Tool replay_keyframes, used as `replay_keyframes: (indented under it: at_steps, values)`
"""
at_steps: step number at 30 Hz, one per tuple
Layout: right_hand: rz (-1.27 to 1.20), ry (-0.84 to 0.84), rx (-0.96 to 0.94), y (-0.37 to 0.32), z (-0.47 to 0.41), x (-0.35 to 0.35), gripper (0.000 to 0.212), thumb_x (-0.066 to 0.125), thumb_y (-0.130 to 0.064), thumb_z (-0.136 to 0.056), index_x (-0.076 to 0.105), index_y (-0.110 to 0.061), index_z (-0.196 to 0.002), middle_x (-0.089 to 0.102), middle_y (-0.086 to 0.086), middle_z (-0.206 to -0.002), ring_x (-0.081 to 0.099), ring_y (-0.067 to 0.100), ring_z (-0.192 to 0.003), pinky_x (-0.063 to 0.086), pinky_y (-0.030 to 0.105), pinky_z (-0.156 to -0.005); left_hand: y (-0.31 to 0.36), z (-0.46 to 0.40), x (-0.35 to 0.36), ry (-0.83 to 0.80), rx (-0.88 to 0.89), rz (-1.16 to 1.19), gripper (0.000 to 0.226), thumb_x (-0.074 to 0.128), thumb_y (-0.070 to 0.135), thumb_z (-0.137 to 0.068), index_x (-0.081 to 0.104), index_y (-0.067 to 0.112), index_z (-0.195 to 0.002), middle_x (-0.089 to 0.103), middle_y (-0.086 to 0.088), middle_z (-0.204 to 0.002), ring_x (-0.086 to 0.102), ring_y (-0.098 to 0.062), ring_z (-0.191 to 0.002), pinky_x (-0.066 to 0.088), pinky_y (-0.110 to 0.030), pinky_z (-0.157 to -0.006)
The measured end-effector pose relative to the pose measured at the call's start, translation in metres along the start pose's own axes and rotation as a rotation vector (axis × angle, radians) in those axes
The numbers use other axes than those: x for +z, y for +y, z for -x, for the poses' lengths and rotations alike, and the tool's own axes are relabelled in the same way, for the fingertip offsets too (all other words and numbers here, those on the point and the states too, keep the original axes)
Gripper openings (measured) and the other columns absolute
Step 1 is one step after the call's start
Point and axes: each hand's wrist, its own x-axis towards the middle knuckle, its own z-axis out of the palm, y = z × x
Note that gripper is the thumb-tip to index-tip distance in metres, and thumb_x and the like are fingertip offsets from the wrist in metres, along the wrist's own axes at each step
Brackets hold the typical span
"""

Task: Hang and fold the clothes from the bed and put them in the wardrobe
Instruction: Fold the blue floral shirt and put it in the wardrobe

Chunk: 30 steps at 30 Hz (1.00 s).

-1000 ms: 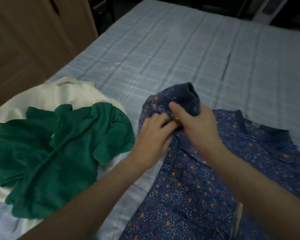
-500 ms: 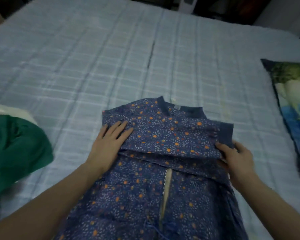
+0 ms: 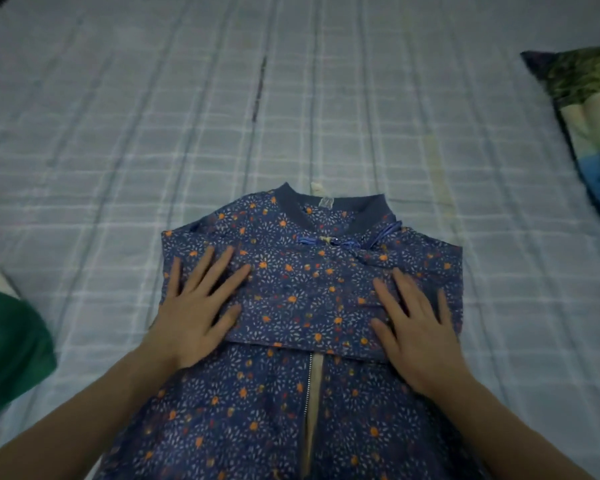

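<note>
Blue floral garment (image 3: 305, 299) flat on bed (image 3: 153, 133), near edge, collar toward far edge; folded upper part overlaps zipped lower part. Left hand (image 3: 194, 313) palm-down on garment's left side, fingers straight and spread, pressing cloth, gripping nothing. Right hand (image 3: 416, 327) likewise flat on right side, fingers spread. Green garment (image 3: 7, 351) at bed's left edge. Pillow (image 3: 593, 126) at right edge.

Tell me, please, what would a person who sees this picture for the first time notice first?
First, the blue floral dress at the centre of the checked bedsheet, its top part folded down over the zipper. The left hand and right hand press flat on that fold. A green garment lies at the left edge, a printed pillow at the right.
</note>
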Motion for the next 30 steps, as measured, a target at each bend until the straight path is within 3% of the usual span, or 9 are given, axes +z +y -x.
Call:
replay_keyframes:
  at_steps: [3, 6, 9, 11, 14, 18, 24, 27, 30]
  values:
    - [0.016, -0.096, 0.093, 0.017, -0.007, 0.017, 0.067, -0.006, -0.067, -0.090, -0.003, -0.041, -0.152, -0.006, -0.013, -0.162, -0.007, 0.006, -0.147, -0.005, 0.052, -0.118, 0.004, -0.011, 0.026, -0.147, -0.117, -0.054, 0.059, -0.007, 0.066, -0.092, -0.012, 0.052, -0.149, -0.016, 0.016, -0.161, -0.019, -0.011, -0.149, -0.016, -0.050, -0.117]
    - [0.069, -0.068, 0.129, 0.010, -0.016, 0.015, 0.065, 0.003, -0.061, -0.093, 0.016, -0.040, -0.152, 0.010, -0.010, -0.161, 0.007, 0.009, -0.148, -0.009, 0.054, -0.114, 0.005, -0.029, 0.017, -0.100, -0.141, -0.036, 0.058, 0.005, 0.061, -0.094, 0.024, 0.050, -0.148, 0.024, 0.013, -0.158, 0.018, -0.019, -0.145, 0.008, -0.049, -0.114]
    - [0.096, 0.198, 0.125, 0.004, -0.042, -0.011, 0.046, 0.026, -0.040, -0.093, 0.060, -0.023, -0.119, 0.055, 0.004, -0.124, 0.050, 0.027, -0.116, 0.024, 0.055, -0.103, -0.003, -0.060, -0.016, 0.098, -0.075, 0.026, 0.047, 0.030, 0.044, -0.090, 0.057, 0.028, -0.125, 0.056, 0.001, -0.118, 0.050, -0.030, -0.110, 0.038, -0.047, -0.092]
    - [0.079, 0.367, 0.135, 0.006, -0.071, -0.029, 0.032, 0.045, -0.027, -0.088, 0.059, -0.014, -0.114, 0.055, 0.011, -0.110, 0.052, 0.034, -0.104, 0.032, 0.049, -0.094, -0.012, -0.092, -0.029, 0.169, -0.134, 0.097, 0.060, 0.041, 0.036, -0.077, 0.052, 0.014, -0.132, 0.056, -0.012, -0.124, 0.048, -0.037, -0.113, 0.040, -0.047, -0.096]
    - [-0.058, 0.102, 0.283, 0.018, -0.125, -0.056, 0.060, 0.066, -0.036, -0.080, 0.045, -0.012, -0.131, 0.054, 0.014, -0.123, 0.050, 0.036, -0.115, 0.028, 0.050, -0.103, -0.015, -0.140, -0.043, 0.033, -0.361, 0.361, 0.086, 0.059, 0.036, -0.068, 0.035, 0.016, -0.147, 0.051, -0.010, -0.139, 0.048, -0.033, -0.125, 0.037, -0.044, -0.108]
    - [-0.237, -0.187, 0.326, 0.024, -0.161, -0.080, 0.033, 0.079, -0.040, -0.067, 0.061, -0.022, -0.086, 0.064, 0.007, -0.092, 0.059, 0.034, -0.096, 0.042, 0.056, -0.095, -0.014, -0.180, -0.049, -0.172, -0.509, 0.417, 0.066, 0.081, 0.020, -0.074, 0.052, 0.019, -0.134, 0.062, -0.008, -0.125, 0.059, -0.028, -0.112, 0.047, -0.036, -0.096]
    - [-0.172, 0.425, -0.227, 0.025, -0.106, -0.064, 0.030, 0.065, -0.004, -0.064, 0.048, -0.018, -0.084, 0.048, 0.008, -0.091, 0.047, 0.032, -0.087, 0.023, 0.033, -0.072, -0.004, -0.132, -0.052, 0.257, 0.047, 0.286, 0.039, 0.055, -0.007, -0.061, 0.046, 0.025, -0.081, 0.057, -0.005, -0.078, 0.053, -0.032, -0.076, 0.042, -0.042, -0.064]
    - [0.012, 0.329, -0.406, 0.036, -0.074, -0.048, 0.037, 0.070, -0.006, -0.062, 0.049, -0.014, -0.091, 0.051, 0.013, -0.098, 0.043, 0.030, -0.088, 0.023, 0.033, -0.072, -0.010, -0.089, -0.040, 0.149, 0.339, -0.105, 0.039, 0.058, 0.006, -0.057, 0.049, 0.020, -0.092, 0.049, -0.003, -0.090, 0.046, -0.028, -0.083, 0.025, -0.034, -0.066]
    - [0.133, 0.062, -0.501, 0.046, -0.052, -0.032, 0.033, 0.061, -0.035, -0.078, 0.054, -0.018, -0.105, 0.051, 0.006, -0.109, 0.046, 0.026, -0.092, 0.034, 0.036, -0.074, -0.015, -0.060, -0.023, -0.089, 0.439, -0.171, 0.045, 0.059, 0.025, -0.070, 0.052, 0.021, -0.115, 0.051, -0.001, -0.108, 0.049, -0.024, -0.093, 0.035, -0.036, -0.076]
